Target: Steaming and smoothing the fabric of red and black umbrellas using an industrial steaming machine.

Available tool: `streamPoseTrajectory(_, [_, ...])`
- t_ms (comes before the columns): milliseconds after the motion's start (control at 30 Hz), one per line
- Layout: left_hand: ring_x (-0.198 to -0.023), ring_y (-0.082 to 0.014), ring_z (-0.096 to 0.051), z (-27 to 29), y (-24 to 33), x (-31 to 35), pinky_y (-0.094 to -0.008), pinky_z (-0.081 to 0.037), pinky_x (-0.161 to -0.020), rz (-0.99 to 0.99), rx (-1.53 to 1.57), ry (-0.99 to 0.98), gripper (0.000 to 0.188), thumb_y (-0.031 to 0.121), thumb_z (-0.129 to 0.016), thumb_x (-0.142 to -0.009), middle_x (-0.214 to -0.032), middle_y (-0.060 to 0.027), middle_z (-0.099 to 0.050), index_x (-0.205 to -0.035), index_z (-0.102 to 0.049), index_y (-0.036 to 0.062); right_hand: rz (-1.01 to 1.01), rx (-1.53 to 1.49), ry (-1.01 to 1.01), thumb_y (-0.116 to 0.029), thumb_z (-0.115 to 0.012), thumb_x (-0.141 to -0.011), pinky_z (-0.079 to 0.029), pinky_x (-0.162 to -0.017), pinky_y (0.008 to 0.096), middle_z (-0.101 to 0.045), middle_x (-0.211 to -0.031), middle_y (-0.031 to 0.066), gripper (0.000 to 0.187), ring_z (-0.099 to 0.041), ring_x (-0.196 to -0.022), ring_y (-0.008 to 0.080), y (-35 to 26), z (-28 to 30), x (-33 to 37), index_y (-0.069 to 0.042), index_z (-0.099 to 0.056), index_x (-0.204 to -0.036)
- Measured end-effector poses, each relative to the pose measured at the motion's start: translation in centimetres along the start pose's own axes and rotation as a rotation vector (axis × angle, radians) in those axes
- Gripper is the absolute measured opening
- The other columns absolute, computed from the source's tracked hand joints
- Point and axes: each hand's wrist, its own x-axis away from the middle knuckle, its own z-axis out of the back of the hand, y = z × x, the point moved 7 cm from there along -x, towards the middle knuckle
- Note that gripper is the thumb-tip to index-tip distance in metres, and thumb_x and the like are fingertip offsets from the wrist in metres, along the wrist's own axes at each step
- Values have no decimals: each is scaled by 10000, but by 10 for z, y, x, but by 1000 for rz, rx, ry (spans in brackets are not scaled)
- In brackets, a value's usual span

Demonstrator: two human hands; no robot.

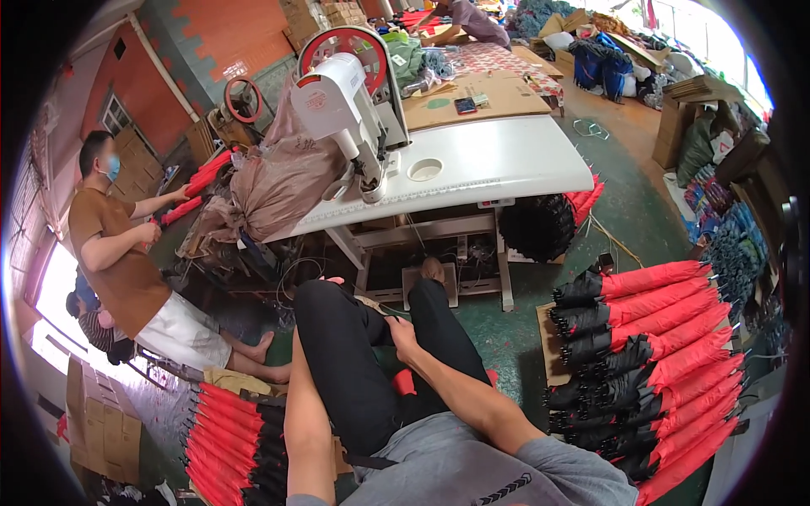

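Note:
I am seated, black trousers (346, 354) bent in front of me. My right hand (404, 339) is between the knees, its fingers curled in; a small dark bit shows at the fingertips, too small to name. My left forearm (305, 396) runs along the outside of the left thigh. Past that knee only a sliver of skin, likely my left hand (333, 280), shows; the leg hides the rest. Bits of red cloth (405, 382) peek out between my thighs. Ahead stands a white machine (337, 97) with a red-rimmed wheel, on a white worktable (515, 156).
Folded red-and-black umbrellas lie in rows on my right (675, 337) and left (224, 438). A black-and-red bundle (540, 228) sits under the table's right end. At left a co-worker (118, 244) holds red umbrellas (207, 173). A brown sack (278, 181) covers the table's left part.

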Motion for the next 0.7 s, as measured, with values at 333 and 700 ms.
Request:
streamPoseTrajectory(333, [-965,-345,-728,13,11,-9,-443,-599,-852,-216,-640,419,553,428,-369,-1115,-1136,-248,-721,-1353,-592,-18,4,-56,85,-234,-658,-961,-465,-836,284,-696,-931,17,252,-581,-880,111,-1,11,-21,-7,-716,-1055])
streamPoseTrajectory(700, [-812,-189,-701,-48,53,31,-316,-551,-787,-626,-1104,1250,296,243,-566,-1045,-919,-119,-751,-1166,-654,-11,647,543,57,-156,-661,-935,-471,-984,386,-692,-1110,164,342,-651,-1086,309,-103,-2,11,-26,-647,-1251])
